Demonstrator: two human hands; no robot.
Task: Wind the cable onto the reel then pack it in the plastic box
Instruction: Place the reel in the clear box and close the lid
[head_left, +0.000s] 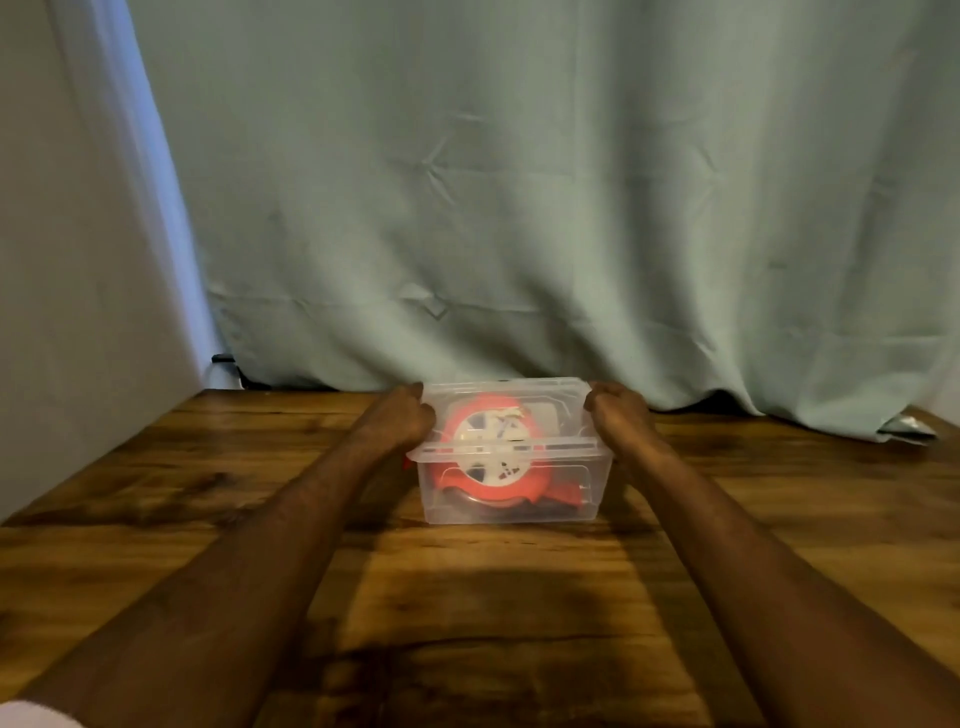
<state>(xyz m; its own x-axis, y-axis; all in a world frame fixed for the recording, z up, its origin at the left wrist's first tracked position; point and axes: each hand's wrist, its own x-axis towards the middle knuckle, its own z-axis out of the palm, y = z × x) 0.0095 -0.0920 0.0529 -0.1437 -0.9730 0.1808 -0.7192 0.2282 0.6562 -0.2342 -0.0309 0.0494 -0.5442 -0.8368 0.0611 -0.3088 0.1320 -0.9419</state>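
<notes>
Where the picture begins at its lower edge, I see both forearms running up over the wooden table (493, 623), with a scrap of pale cloth (26, 714) cut off in the bottom left corner that I cannot identify. Further on, the clear plastic box (511, 493) sits on the table between the hands, its lid (506, 410) on top; whether the lid is fully snapped down I cannot tell. Through the hazy walls I make out the red reel (493, 486) with its white hub lying inside the box, and something dark under it at the bottom, perhaps the cable, too blurred to be sure. My left hand (402, 421) holds the left end of the box with fingers curled against the lid's edge, and my right hand (615, 413) does the same at the right end; the fingertips on the far side are hidden, so I cannot say how far they wrap. Beyond the box, a grey-green curtain (519, 208) hangs behind the table, with a pale wall (62, 260) at left and a small dark object (223, 359) at the curtain's foot, too small to make out.
</notes>
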